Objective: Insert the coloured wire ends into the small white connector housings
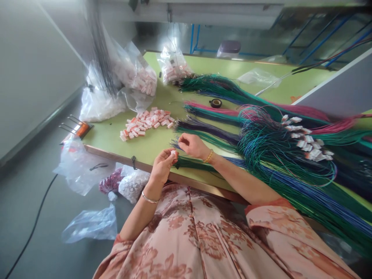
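My left hand (162, 166) is closed in a pinch on a small white plastic connector (173, 153) just over the near table edge. My right hand (192, 145) hovers beside it with fingers pinched together on a thin wire end I can barely make out, close to the tips of the green wire bundle (194, 162). Long bundles of green, blue, purple and pink wires (261, 155) lie fanned across the green table (151, 143) to the right. A heap of white and orange connectors (147, 123) lies on the table ahead of my hands.
Clear plastic bags of connectors (139, 79) stand at the far left of the table. A tape roll (215, 103) lies mid-table. Wires fitted with white connectors (308, 139) rest on the right. More bags (84, 166) lie on the floor at left, beside a black cable (31, 228).
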Demonstrator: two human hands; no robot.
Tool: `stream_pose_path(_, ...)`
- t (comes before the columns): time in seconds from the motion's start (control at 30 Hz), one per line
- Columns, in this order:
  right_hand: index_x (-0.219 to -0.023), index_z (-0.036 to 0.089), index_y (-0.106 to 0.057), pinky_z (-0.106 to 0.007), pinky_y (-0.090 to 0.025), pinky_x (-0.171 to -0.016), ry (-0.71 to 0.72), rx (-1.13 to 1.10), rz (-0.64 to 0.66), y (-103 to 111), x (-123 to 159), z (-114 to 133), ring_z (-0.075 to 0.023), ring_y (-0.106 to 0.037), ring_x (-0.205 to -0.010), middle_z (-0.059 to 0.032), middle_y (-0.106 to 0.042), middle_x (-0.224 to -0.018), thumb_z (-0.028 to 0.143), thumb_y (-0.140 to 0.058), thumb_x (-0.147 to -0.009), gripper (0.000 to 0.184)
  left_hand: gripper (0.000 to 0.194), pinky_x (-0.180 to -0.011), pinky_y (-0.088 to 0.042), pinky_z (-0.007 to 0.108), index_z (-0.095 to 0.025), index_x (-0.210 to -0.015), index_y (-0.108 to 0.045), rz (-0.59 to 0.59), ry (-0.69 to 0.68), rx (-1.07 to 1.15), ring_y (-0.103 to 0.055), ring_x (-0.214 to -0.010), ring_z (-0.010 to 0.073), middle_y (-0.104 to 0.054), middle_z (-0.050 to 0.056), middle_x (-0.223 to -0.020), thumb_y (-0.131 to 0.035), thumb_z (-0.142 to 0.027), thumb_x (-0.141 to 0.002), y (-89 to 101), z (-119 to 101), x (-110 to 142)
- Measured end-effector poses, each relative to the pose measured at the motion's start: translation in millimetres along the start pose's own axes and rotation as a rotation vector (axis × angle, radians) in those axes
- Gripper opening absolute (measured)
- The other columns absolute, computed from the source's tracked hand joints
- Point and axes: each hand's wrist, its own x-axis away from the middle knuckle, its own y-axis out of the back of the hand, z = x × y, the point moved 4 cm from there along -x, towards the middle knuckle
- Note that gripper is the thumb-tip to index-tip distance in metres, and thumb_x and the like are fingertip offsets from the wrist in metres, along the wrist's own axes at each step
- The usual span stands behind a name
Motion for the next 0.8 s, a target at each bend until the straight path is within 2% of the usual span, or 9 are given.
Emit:
stream_pose_path(0.13,-0.075,0.016,-0.059,-0.023,-0.036,-0.058,0.013,-0.192,0.002,-3.5,-2.5,12.5,-0.0097,-0.046,-0.06,0.0014,-0.058,-0.067,0.032,-0.055,-0.079,0.017,0.025,-0.064,-0.045,0.02,-0.014,-0.089,-0.068,0.025,0.004,0.092,-0.055,-0.068,0.008,-0.064,0.002,-0.077,-0.08,-0.022,-0.069,-2.5,0.4,0.4)
stream_pose_path(0.3,-0.069,0.016,-0.058,-0.022,-0.034,-0.055,-0.031,-0.294,-0.008,0.1,12.8,15.3,-0.0085,-0.042,-0.057,0.0021,-0.055,-0.062,0.033,-0.059,-0.074,0.018,0.018,-0.066,-0.046,0.021,-0.015,-0.091,-0.067,0.045,0.061,0.2,-0.055,-0.069,0.0083,-0.062,0.002,-0.08,-0.074,-0.015,-0.074,-5.2,1.3,-2.1)
stream_pose_path(0.4,-0.068,0.016,-0.059,-0.022,-0.033,-0.053,-0.057,-0.273,-0.02,0.6,24.4,12.5,-0.008,-0.04,-0.055,0.0029,-0.053,-0.06,0.031,-0.061,-0.071,0.015,0.017,-0.068,-0.048,0.021,-0.016,-0.092,-0.067,0.063,0.097,0.227,-0.057,-0.071,0.0086,-0.062,0.002,-0.082,-0.072,-0.013,-0.076,-7.8,2.3,-3.9)
stream_pose_path(0.53,-0.067,0.016,-0.059,-0.022,-0.034,-0.055,-0.004,-0.171,-0.076,1.8,34.8,14.1,-0.0081,-0.041,-0.057,0.0028,-0.053,-0.06,0.025,-0.06,-0.07,0.01,0.017,-0.071,-0.049,0.02,-0.016,-0.092,-0.067,0.075,0.126,0.239,-0.059,-0.072,0.0082,-0.063,0.001,-0.082,-0.071,-0.012,-0.076,-11.5,3.2,-4.0)
stream_pose_path(0.67,-0.066,0.017,-0.058,-0.022,-0.034,-0.056,0.044,-0.084,-0.101,3.4,38.5,20.1,-0.0086,-0.042,-0.057,0.0019,-0.054,-0.061,0.022,-0.057,-0.069,0.007,0.018,-0.074,-0.05,0.02,-0.016,-0.092,-0.067,0.077,0.124,0.241,-0.059,-0.074,0.0083,-0.063,0.001,-0.082,-0.072,-0.014,-0.075,-13.5,3.1,-2.7)
stream_pose_path(0.8,-0.065,0.018,-0.057,-0.022,-0.035,-0.056,0.028,-0.055,-0.111,3.5,39.4,22.8,-0.009,-0.042,-0.056,0.0018,-0.054,-0.061,0.023,-0.057,-0.07,0.007,0.02,-0.075,-0.049,0.022,-0.017,-0.092,-0.067,0.066,0.106,0.206,-0.059,-0.074,0.0091,-0.064,0.002,-0.084,-0.074,-0.017,-0.074,-14.0,3.0,-1.9)
